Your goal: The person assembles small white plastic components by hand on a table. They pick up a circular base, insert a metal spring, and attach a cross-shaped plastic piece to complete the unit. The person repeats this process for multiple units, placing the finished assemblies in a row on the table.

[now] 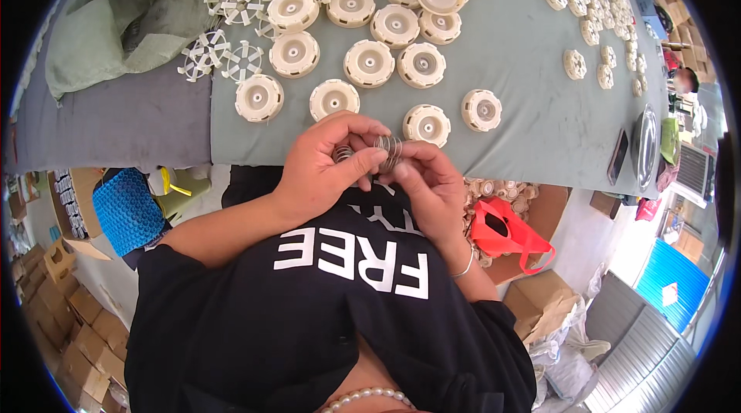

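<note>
Close to my body, in front of the table's near edge, both hands meet around metal coil springs. One coil spring [391, 149] is pinched between the fingertips of my left hand [320, 167] and my right hand [432, 181]. Another coil [342, 154] shows inside the curled fingers of my left hand; how many springs lie there is hidden. Just beyond my hands, round cream plastic caps [426, 125] with notched rims lie on the table, one [335, 99] of them right behind my left hand.
The grey-green table cover [532, 135] carries more caps, a heap of cream spoked plastic pieces [245, 60] and small notched rings [574, 64] at right. A cloth sack [100, 35] lies far left. Below the table, a red bag [502, 231] rests on a carton of cream parts.
</note>
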`<state>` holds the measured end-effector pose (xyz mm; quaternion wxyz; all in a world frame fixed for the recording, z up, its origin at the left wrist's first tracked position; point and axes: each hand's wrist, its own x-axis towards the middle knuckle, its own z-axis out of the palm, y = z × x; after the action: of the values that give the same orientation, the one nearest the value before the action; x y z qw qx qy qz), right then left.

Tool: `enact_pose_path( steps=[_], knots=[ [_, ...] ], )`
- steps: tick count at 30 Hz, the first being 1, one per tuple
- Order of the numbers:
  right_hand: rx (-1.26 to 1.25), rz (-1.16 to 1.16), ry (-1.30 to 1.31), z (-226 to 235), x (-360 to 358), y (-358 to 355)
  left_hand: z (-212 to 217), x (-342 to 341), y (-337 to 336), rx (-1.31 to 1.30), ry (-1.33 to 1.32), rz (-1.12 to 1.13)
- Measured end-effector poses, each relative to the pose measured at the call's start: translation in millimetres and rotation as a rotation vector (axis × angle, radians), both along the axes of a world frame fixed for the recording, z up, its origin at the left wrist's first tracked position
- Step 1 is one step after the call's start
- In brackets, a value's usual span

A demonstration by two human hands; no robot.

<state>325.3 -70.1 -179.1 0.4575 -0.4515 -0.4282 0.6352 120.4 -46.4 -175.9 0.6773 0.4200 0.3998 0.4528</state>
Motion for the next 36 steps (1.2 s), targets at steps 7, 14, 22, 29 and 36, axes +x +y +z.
enact_pose_path(
  steps=[7,14,22,29,36],
  knots=[
    [0.785,-0.176,-0.981,7,10,17,12,-10,13,-0.387,0.088,-0.312],
    [0.641,-0.28,-0.667,7,37,34,1,-9,11,-0.503,-0.175,-0.277],
    [0.809,-0.018,-1.102,7,40,46,-6,-8,12,-0.534,-0.199,-0.287],
    [0.628,0.095,-0.653,34,18,41,-6,-13,12,-0.527,-0.304,-0.291],
    [0.659,0.12,-0.772,41,-17,86,10,-32,21,-0.442,-0.282,-0.114]
  ],
)
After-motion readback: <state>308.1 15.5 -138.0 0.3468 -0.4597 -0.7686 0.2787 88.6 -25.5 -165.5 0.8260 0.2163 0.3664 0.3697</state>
